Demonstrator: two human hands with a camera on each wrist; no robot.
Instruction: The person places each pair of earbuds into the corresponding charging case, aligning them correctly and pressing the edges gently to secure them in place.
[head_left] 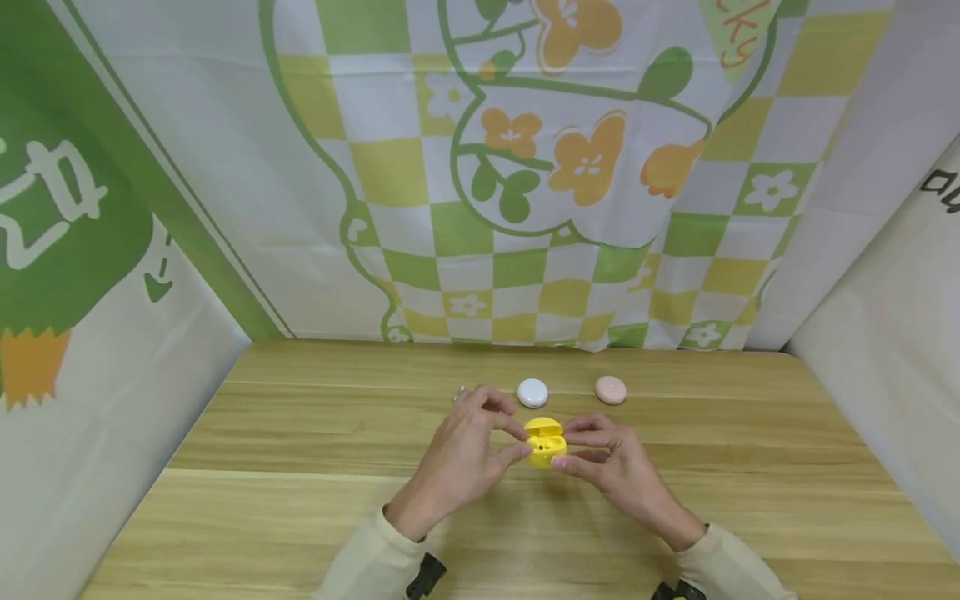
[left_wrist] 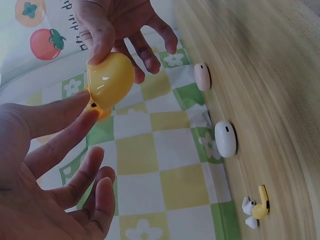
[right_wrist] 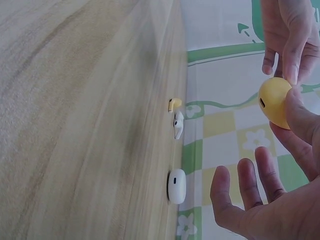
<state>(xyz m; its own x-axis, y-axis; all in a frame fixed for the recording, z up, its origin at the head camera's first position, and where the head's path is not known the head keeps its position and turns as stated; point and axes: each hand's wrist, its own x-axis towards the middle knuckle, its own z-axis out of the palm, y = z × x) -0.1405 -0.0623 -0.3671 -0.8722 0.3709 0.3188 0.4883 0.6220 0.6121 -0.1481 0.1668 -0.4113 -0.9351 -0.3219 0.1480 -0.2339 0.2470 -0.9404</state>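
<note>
A yellow earbud case [head_left: 546,454] is held above the table with its lid raised. My right hand [head_left: 626,475] grips its right side between thumb and fingers. At the case's left side, my left hand [head_left: 461,458] pinches a small yellow earbud [left_wrist: 93,105] with a dark spot, right at the opening; the fingertips cover most of it. The other fingers of the left hand are loosely bent. In the right wrist view the case's rounded underside [right_wrist: 272,97] shows a dark charging slot.
Behind the hands on the wooden table [head_left: 300,417] lie a white case [head_left: 532,392] and a pink case [head_left: 611,390]. Another yellow earbud [left_wrist: 260,209] and white earbuds [left_wrist: 248,205] lie left of them. A patterned curtain [head_left: 525,275] hangs at the table's back edge.
</note>
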